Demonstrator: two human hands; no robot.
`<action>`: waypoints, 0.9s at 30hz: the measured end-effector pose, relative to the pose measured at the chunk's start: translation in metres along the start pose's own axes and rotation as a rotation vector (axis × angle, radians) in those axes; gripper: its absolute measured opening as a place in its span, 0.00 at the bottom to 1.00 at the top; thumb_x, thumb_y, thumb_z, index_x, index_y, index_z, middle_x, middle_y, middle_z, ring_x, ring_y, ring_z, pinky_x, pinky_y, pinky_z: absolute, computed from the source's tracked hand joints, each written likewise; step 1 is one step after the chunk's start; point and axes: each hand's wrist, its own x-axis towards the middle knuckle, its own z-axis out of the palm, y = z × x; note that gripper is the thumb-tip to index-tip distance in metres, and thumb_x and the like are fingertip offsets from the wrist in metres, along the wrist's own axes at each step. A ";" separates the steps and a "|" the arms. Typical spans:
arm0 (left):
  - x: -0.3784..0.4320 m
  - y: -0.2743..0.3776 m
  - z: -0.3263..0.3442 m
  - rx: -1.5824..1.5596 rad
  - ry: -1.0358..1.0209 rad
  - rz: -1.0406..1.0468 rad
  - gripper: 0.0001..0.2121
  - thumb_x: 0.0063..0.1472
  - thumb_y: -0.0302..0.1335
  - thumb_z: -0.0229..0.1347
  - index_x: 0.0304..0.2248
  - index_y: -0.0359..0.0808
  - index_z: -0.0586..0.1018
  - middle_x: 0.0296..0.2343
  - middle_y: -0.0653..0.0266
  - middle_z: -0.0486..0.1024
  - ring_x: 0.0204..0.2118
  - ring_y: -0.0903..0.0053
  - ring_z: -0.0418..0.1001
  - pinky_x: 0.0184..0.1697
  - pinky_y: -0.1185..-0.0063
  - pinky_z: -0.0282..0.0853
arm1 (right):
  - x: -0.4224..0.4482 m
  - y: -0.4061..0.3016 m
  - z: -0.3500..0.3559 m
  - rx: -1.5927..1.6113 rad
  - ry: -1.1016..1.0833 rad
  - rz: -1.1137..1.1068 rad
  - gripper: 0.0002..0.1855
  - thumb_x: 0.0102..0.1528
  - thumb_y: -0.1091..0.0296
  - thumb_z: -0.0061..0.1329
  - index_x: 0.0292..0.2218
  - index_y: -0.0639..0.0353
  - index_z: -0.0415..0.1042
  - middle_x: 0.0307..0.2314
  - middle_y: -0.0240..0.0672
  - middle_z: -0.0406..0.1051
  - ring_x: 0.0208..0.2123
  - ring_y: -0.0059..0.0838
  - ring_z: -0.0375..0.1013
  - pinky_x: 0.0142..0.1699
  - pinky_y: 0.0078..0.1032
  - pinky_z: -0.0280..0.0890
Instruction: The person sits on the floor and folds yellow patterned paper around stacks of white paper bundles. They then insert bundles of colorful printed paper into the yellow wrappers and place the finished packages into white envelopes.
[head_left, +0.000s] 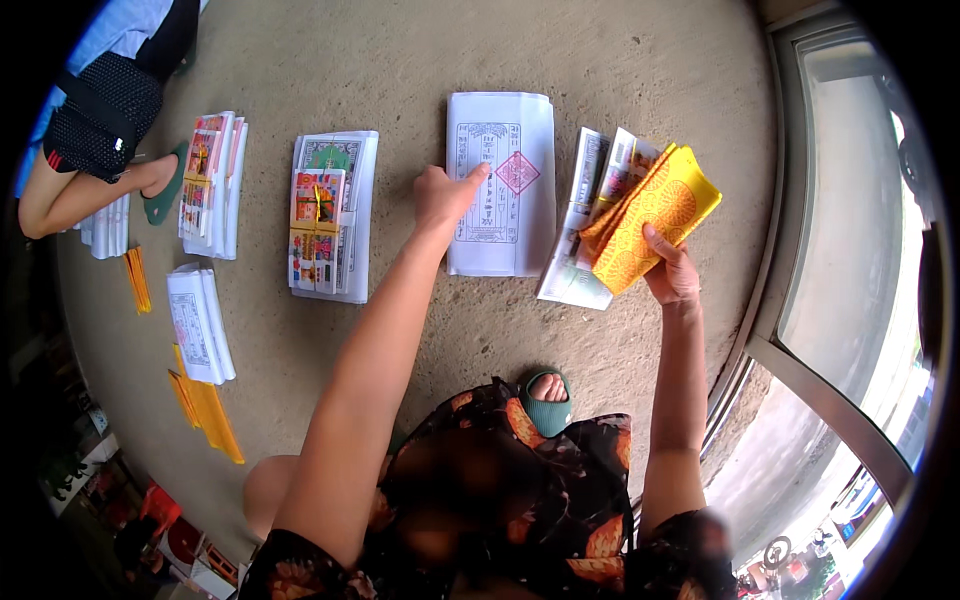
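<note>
A white folded paper packet with a printed frame and a red diamond stamp lies on the concrete floor before me. My left hand grips its left edge, thumb on the printed face; the other fingertips are hidden. In my right hand is a folded sheaf of yellow paper with orange round patterns, pinched under the thumb. Partly beneath the yellow sheaf, a bundle of printed joss notes rests at a slant, tied with a thin yellow band.
To the left lie a banded stack of joss notes on white paper, another such stack, white printed packets and orange-yellow paper. A person's green-slippered foot is beyond. A metal-framed glass door borders the right.
</note>
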 end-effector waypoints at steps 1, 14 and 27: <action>0.000 0.004 0.000 -0.064 -0.027 -0.023 0.25 0.55 0.39 0.69 0.42 0.23 0.80 0.37 0.50 0.82 0.33 0.68 0.83 0.36 0.73 0.78 | -0.001 -0.010 -0.019 -0.021 0.010 -0.012 0.24 0.60 0.73 0.56 0.56 0.62 0.68 0.50 0.36 0.74 0.53 0.35 0.73 0.60 0.37 0.67; -0.062 0.034 -0.043 -0.639 -0.502 0.131 0.25 0.59 0.17 0.61 0.55 0.29 0.68 0.48 0.53 0.76 0.51 0.66 0.75 0.56 0.69 0.72 | -0.049 -0.024 0.055 -0.384 -0.170 -0.240 0.27 0.54 0.72 0.63 0.54 0.61 0.72 0.48 0.36 0.76 0.52 0.29 0.73 0.58 0.31 0.67; -0.085 -0.029 -0.064 -0.435 -0.540 0.781 0.23 0.54 0.19 0.66 0.47 0.37 0.71 0.50 0.61 0.73 0.58 0.70 0.70 0.63 0.67 0.65 | -0.062 0.060 0.107 -0.484 -0.370 -0.295 0.30 0.52 0.70 0.62 0.56 0.62 0.71 0.54 0.38 0.69 0.57 0.30 0.67 0.63 0.27 0.59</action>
